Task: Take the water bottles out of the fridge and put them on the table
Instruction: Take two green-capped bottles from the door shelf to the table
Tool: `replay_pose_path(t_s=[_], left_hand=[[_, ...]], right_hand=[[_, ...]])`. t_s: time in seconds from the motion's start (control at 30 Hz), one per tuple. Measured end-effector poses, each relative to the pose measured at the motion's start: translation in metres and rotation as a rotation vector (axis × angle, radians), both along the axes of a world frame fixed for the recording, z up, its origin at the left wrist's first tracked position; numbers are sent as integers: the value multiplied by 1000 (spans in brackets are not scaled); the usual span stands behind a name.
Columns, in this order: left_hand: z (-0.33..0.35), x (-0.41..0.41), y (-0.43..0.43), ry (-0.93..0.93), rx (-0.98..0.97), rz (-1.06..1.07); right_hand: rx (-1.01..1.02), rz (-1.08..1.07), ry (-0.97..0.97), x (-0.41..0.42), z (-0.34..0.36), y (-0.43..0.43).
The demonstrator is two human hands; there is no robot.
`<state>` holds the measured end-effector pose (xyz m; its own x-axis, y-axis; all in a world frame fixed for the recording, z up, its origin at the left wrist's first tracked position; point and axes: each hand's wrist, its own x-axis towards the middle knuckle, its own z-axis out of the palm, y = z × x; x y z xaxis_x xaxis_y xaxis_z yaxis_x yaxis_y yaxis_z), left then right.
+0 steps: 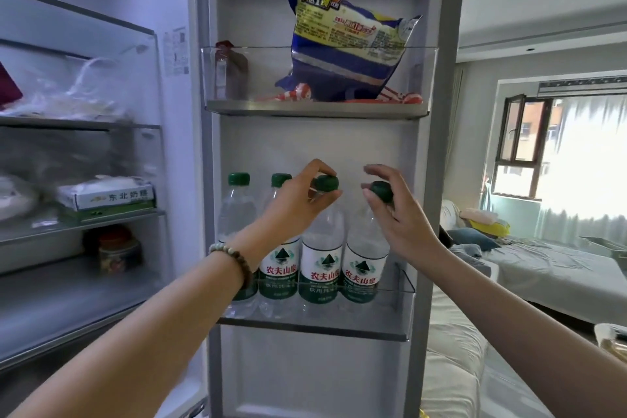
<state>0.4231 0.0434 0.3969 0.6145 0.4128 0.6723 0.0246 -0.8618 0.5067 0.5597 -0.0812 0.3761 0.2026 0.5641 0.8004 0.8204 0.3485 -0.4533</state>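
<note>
At the door shelf [305, 327], left hand [295, 204] and right hand [397, 214] pinch 2 bottle caps [327, 182]; such thin grips could slip

Four bottles [320, 248] stand side by side in the door shelf [405, 307], below the bag [346, 44].

A blue-and-yellow snack bag [342, 44] leans in a clear upper bin [312, 109] beside a dark red pouch [230, 68], with red-and-white striped wrappers [298, 93] at its base. To the left, a white-and-green box [108, 197] sits one shelf above a lidded jar [118, 253] — to the right, a bed [549, 261] in grey sheets lies below a bright, curtained window [519, 176]
</note>
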Motion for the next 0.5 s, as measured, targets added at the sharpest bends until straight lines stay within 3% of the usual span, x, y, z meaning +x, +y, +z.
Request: replay_pose_path(t_s=[0.1, 0.23, 0.5], left_hand=[[-6, 5, 6, -61, -152, -6], [-9, 7, 8, -37, -136, -26], [-2, -4, -7, -337, -233, -196]], right_hand=[[68, 5, 133, -3, -4, 20], [147, -13, 311, 3, -9, 32], [203, -7, 238, -6, 3, 35]])
